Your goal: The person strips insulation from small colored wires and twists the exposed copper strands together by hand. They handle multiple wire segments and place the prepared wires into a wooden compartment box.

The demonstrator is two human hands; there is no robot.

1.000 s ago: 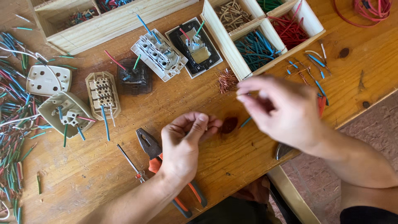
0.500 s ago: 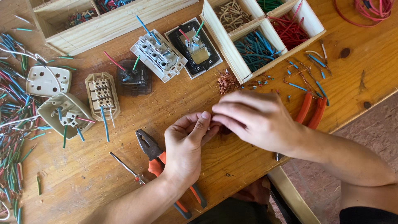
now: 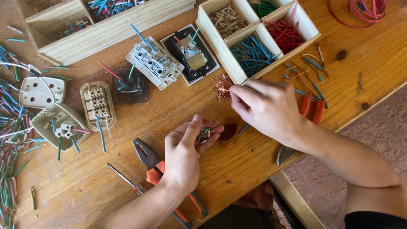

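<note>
My left hand (image 3: pixel 186 152) is cupped palm up over the wooden table (image 3: pixel 237 169) and holds a few short wire pieces (image 3: pixel 204 134) in its fingers. My right hand (image 3: pixel 265 106) hovers to the right of it with fingertips pinched together, right beside a small pile of bare copper strands (image 3: pixel 221 87); what it pinches is too small to tell. Orange-handled pliers (image 3: pixel 154 167) lie under my left wrist, and a thin screwdriver (image 3: pixel 123 180) lies to their left.
A divided wooden tray (image 3: pixel 220 38) holds beige, green, teal and red wire pieces. Several opened sockets and switches (image 3: pixel 154 63) lie at the middle and left. Loose wire offcuts (image 3: pixel 10 127) cover the left edge. A second orange-handled tool (image 3: pixel 311 110) lies behind my right wrist.
My right hand has drawn away from my left hand, up and to the right toward the copper strands. My left hand has opened into a cup with wire pieces in it.
</note>
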